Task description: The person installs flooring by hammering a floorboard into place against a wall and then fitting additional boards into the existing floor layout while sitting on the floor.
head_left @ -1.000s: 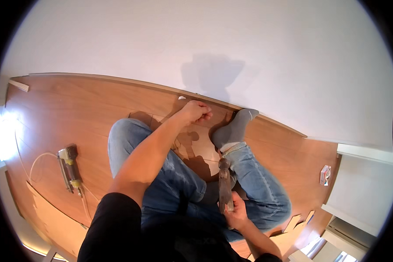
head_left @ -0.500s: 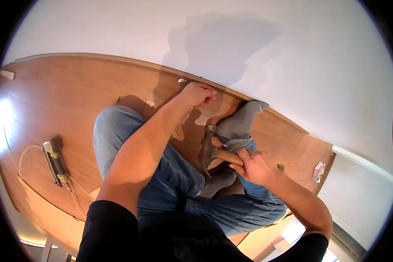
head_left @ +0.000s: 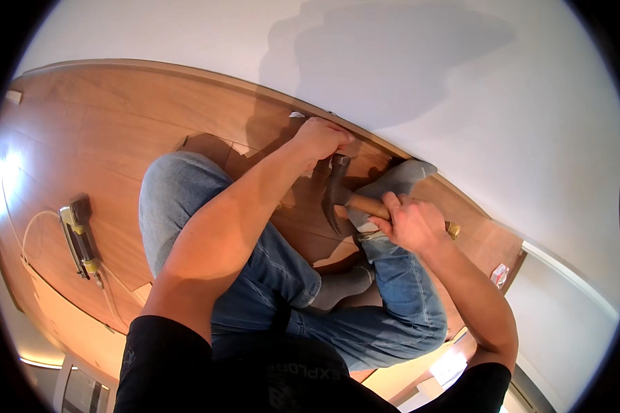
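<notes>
My right hand point(head_left: 415, 221) is wrapped around the wooden handle of a claw hammer point(head_left: 337, 187), whose butt end sticks out past the palm. The dark metal head points toward the wall, its striking face just below the fingers of my left hand. My left hand point(head_left: 324, 140) is closed in a pinch low beside the wooden baseboard point(head_left: 244, 88); whatever is between its fingers is hidden. A small white scrap point(head_left: 296, 114) lies by the baseboard, left of that hand. The hammer is also close to my grey-socked foot point(head_left: 396, 180).
An air nailer point(head_left: 79, 234) with a pale hose lies on the wood floor point(head_left: 110, 138) to my left. Pale boards point(head_left: 76, 310) lie at the lower left. A small red-and-white packet point(head_left: 500, 275) sits at the right. The white wall point(head_left: 475, 89) rises ahead.
The hammer has moved up toward the wall, its head now close to my left hand's fingers. My left hand stays pinched near the baseboard. The view has shifted slightly.
</notes>
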The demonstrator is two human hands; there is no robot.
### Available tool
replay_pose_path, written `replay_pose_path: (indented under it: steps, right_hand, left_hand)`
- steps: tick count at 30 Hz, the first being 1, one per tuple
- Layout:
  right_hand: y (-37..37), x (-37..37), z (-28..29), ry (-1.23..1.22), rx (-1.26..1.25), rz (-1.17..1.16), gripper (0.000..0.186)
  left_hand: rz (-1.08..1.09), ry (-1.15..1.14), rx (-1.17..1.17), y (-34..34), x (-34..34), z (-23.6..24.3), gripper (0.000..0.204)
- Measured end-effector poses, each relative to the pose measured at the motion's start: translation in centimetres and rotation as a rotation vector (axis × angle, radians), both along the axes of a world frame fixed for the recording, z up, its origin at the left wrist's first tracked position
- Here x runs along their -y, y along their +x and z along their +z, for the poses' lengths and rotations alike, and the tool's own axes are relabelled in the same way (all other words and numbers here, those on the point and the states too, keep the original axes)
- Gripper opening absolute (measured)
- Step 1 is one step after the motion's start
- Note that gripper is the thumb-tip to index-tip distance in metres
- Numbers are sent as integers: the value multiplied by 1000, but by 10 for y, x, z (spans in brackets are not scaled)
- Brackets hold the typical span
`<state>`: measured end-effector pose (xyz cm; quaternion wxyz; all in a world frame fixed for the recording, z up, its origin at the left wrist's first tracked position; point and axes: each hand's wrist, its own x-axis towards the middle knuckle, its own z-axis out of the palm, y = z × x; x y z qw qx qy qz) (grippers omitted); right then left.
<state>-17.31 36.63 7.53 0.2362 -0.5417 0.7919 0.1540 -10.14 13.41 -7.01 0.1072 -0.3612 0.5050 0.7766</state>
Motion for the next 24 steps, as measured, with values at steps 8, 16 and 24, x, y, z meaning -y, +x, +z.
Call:
replay_pose_path:
  steps: [8,16,24]
  right_hand:
    - [-9,2,-1,72,20,6,49]
    - [-11,-3,-3,22,-6,-2,49]
    - [-14,-3,2,-2,-26,29,46]
  left_hand:
    - [-5,-21,82,0,-4,6,23]
    - [-16,-51,114,3,-8,21,24]
    - [-58,-69,118,3,-7,21,30]
